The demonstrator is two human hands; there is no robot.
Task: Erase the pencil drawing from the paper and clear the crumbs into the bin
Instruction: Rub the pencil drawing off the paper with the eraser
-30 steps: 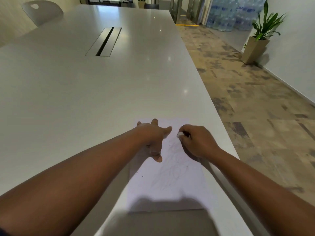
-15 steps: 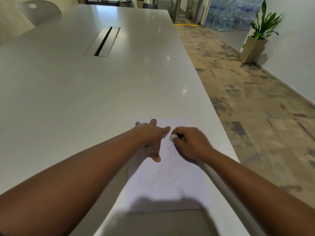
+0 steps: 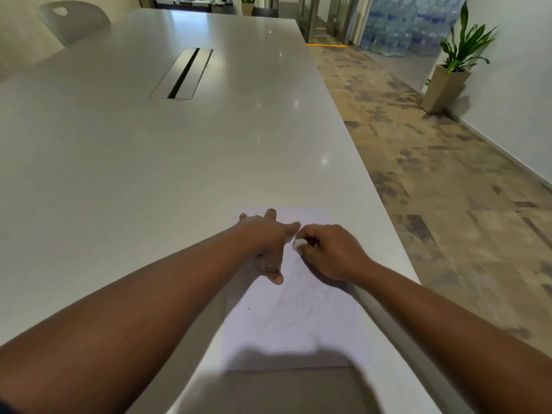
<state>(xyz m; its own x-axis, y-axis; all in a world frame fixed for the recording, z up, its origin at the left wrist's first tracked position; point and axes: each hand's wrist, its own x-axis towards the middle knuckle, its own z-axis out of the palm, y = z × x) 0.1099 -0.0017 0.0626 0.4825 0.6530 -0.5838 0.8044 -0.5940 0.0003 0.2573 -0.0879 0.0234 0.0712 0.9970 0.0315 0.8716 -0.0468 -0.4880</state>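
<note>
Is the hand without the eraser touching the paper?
Touching. The head view shows the left hand spread flat on the paper, its thumb pressed onto the sheet with no gap, while the right hand grips the eraser.

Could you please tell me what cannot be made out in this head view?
- Eraser: mostly hidden inside the right hand.
- Drawing on the paper: too faint to identify; its upper part lies under both hands.
- Bin: outside the frame.
- Crumbs: too small to see.
</note>
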